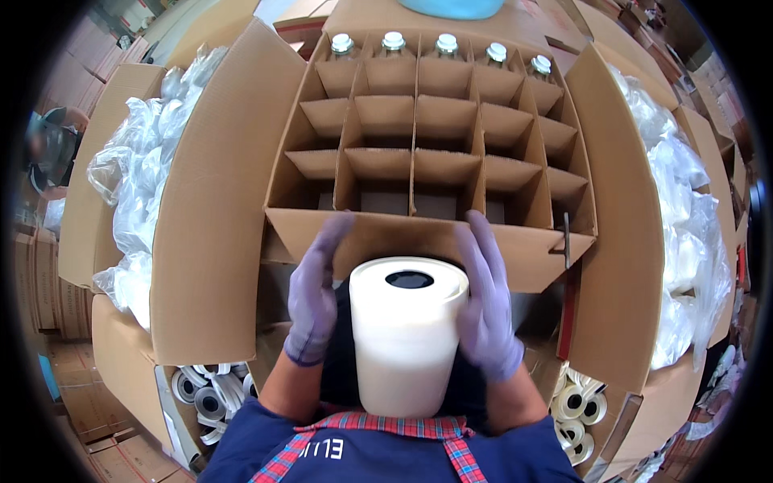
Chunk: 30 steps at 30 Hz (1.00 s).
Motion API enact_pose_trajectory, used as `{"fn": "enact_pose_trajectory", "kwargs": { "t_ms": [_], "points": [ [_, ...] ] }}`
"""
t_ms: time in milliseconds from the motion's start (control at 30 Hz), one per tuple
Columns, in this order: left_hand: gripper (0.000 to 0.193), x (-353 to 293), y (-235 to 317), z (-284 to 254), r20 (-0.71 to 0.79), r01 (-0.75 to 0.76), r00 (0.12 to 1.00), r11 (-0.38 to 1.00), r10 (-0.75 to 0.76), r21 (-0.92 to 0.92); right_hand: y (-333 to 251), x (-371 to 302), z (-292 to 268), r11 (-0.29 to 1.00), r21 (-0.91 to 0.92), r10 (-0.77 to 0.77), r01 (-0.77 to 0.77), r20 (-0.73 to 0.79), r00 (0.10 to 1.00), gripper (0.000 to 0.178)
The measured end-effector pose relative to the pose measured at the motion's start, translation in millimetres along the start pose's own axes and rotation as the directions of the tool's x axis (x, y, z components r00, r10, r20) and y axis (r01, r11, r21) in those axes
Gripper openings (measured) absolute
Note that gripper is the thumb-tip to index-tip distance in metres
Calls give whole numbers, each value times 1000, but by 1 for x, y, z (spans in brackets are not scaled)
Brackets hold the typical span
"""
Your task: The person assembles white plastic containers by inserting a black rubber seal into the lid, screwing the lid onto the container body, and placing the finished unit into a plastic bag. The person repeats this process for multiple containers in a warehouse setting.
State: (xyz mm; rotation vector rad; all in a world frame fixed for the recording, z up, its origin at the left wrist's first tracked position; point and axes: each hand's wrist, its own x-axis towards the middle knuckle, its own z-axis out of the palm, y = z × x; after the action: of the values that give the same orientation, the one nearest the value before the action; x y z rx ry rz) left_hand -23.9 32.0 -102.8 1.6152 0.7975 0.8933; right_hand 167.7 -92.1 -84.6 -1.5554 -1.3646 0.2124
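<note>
Flanking the white container [403, 350] at six o'clock of the divided carton [515, 253], we are holding our left hand [316, 298] at nine and our right hand [487, 302] at three, both unclenched.

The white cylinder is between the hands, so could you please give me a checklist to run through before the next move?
1. Gloves on both hands: ok, purple ones.
2. Left hand gripping the white cylinder: not ok, a gap shows between them.
3. Right hand touching the cylinder: cannot tell, they overlap in this view.
4. Support under the cylinder: cannot tell, what bears it is hidden.
5. Dividers standing in the carton: ok.
6. Bottles in the carton's back row: ok, five white caps show.
</note>
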Motion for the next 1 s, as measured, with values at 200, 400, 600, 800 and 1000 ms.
{"fn": "enact_pose_trajectory", "kwargs": {
  "t_ms": [200,400,600,800,1000],
  "points": [
    [52,6,-40,-4,353,389,898,851,-264,-352,-62,15,-20,968,118,-247,223,280,928,71],
    [56,-7,9,-9,425,121,905,957,2,-263,-31,-1,-21,993,71,56,-92,401,914,67],
    [71,-26,-10,18,441,200,897,854,38,-481,-58,10,-42,1000,6,-5,2,491,871,57],
    [47,-86,-17,16,721,525,693,705,-27,-477,-144,-29,-80,833,165,-523,528,546,655,60],
    [24,-144,14,4,399,383,883,870,-247,-310,-148,-85,-80,889,74,-414,452,555,722,71]
  ]
}}
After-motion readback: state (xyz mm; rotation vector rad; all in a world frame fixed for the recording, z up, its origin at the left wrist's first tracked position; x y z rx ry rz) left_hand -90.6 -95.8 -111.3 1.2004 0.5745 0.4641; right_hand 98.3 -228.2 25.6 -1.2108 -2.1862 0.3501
